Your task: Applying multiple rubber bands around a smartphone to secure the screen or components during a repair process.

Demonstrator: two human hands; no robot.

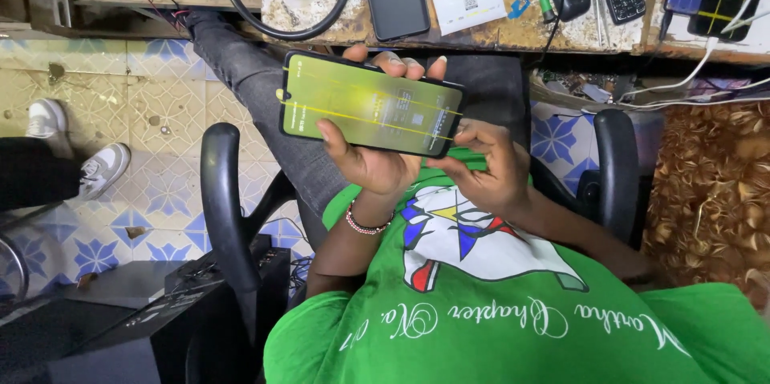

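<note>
Left hand point(377, 163) fingers wrap the green-lit smartphone point(370, 105); right hand point(489, 167) fingers pinch its lower edge.

My workbench point(561, 27) runs along the top, its worn wooden surface scuffed and stained. Below it and to the left, the floor point(152, 119) is tiled in cream with blue star patterns, dirty in places. Nearer than the workbench, the black armrests point(220, 191) of my chair curve on both sides, and a brown patterned cloth point(714, 183) hangs under the bench's right end.
</note>
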